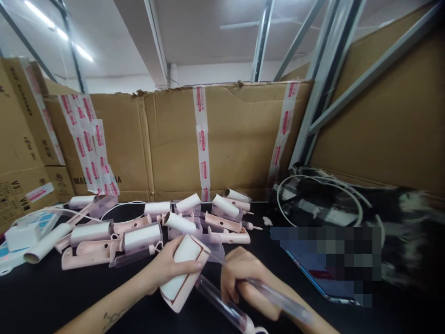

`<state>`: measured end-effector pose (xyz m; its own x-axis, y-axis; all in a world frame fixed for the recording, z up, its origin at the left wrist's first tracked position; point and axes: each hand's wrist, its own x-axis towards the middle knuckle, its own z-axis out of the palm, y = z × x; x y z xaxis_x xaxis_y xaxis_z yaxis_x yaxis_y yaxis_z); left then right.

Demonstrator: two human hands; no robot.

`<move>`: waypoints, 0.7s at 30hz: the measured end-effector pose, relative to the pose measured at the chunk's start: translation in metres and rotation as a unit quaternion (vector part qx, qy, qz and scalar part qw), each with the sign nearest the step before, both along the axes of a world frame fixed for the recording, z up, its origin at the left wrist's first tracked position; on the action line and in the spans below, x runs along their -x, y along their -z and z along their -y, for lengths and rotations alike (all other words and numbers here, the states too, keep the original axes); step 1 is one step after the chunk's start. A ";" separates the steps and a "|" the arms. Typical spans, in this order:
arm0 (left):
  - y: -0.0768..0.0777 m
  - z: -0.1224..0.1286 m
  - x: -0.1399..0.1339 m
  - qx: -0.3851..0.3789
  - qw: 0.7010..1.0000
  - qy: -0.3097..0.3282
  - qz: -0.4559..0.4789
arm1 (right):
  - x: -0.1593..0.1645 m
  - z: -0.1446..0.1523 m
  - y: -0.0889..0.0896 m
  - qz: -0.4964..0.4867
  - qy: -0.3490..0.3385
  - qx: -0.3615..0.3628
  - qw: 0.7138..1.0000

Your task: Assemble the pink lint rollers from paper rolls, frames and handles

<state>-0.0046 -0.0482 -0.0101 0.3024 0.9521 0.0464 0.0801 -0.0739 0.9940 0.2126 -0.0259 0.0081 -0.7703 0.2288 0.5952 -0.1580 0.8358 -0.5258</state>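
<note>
My left hand is closed around a lint roller with a white paper roll in a pale pink casing, held tilted above the black table with the thumb across its front. Just to the right, my right hand is curled around a clear-handled thin rod. Its handle sticks out toward the lower right, and the rod points at the casing's upper right edge; I cannot tell whether they touch. Under and between my hands lies a clear tubular handle with a pink end and a loop.
Several white rolls, pink casings and clear covers lie heaped at the back. A power strip with a white plug is at far left. To the right are a phone, partly blurred, and a white cable. Cardboard walls the back.
</note>
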 end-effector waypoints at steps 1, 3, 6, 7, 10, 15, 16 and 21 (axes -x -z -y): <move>0.002 -0.001 0.000 -0.007 1.000 0.002 -0.006 | 0.005 0.001 0.004 0.021 0.014 -0.028 0.999; 0.004 -0.003 0.000 -0.012 1.000 0.003 -0.013 | 0.011 0.001 0.010 0.044 0.049 -0.076 0.995; 0.006 -0.004 0.001 0.003 1.000 0.002 -0.023 | 0.012 0.000 0.013 0.050 0.078 -0.107 0.990; 0.006 -0.003 0.001 0.007 1.000 0.004 -0.028 | 0.011 0.000 0.012 0.050 0.079 -0.107 0.990; 0.007 -0.003 0.000 -0.001 0.999 0.008 -0.044 | 0.008 0.000 0.008 0.052 0.077 -0.097 0.991; 0.012 0.000 -0.006 -0.037 0.998 0.007 -0.049 | 0.011 0.005 0.003 0.064 0.062 0.068 0.994; 0.013 0.002 -0.008 -0.045 0.998 0.000 -0.043 | 0.013 0.007 0.003 0.064 0.071 0.111 0.989; 0.017 0.009 -0.015 -0.048 0.998 -0.042 0.002 | 0.021 0.018 0.001 0.070 0.176 0.103 0.977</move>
